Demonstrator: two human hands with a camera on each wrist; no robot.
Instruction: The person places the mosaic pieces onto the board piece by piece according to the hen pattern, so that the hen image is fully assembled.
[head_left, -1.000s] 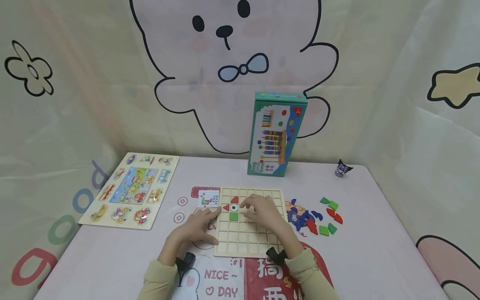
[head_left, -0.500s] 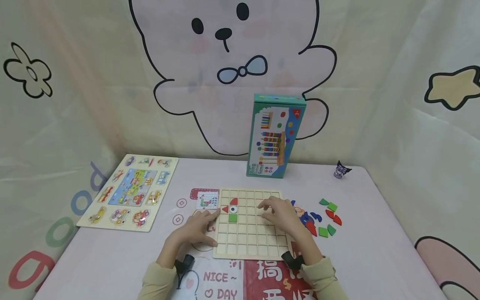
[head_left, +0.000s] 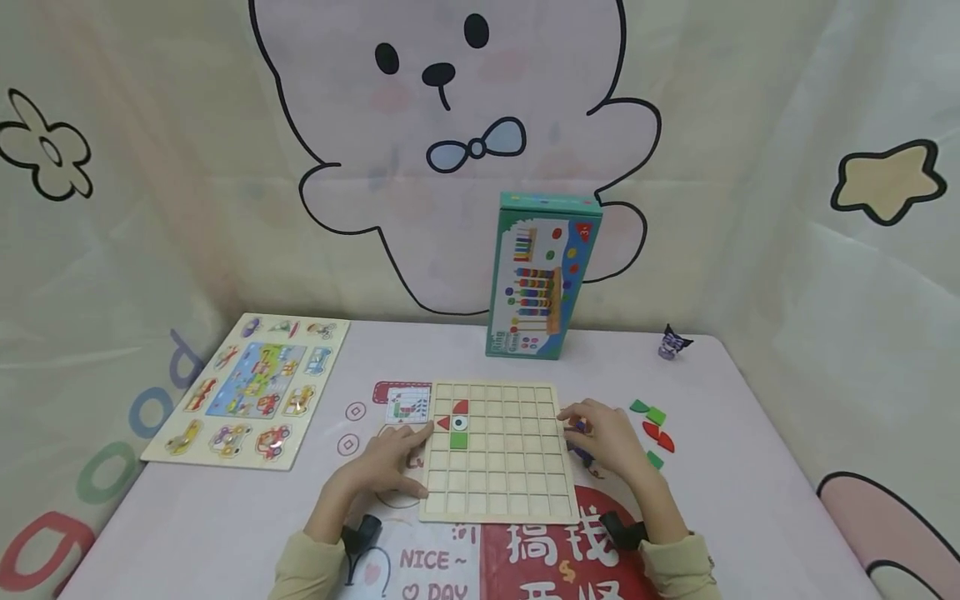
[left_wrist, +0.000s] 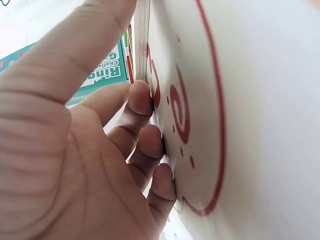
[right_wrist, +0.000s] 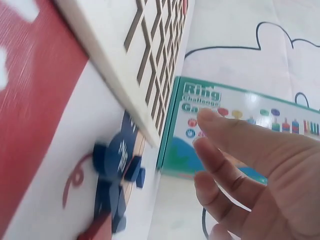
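Note:
A wooden grid board (head_left: 510, 467) lies on the table. At its upper left sit a red quarter-round piece (head_left: 461, 407), a red triangle (head_left: 444, 423), a white eye tile (head_left: 459, 423) and a green square (head_left: 458, 441). My left hand (head_left: 386, 467) touches the board's left edge with index finger and thumb; the left wrist view shows its other fingertips against the tabletop. Beyond the right edge hovers my right hand (head_left: 607, 437), its fingers loosely bent and nothing visible between them. Blue pieces (right_wrist: 132, 169) lie below it, partly hidden by the hand in the head view.
A pattern card (head_left: 407, 406) lies at the board's upper left. Green and red pieces (head_left: 660, 436) are scattered right of my right hand. A picture puzzle board (head_left: 255, 392) lies far left. Behind stand a ring game box (head_left: 540, 287) and a small purple figure (head_left: 672, 342).
My right hand has moved right, from beside the eye tile, across the grid, to beyond the board's right edge. My left hand has stayed at the left edge. The head view has shifted slightly.

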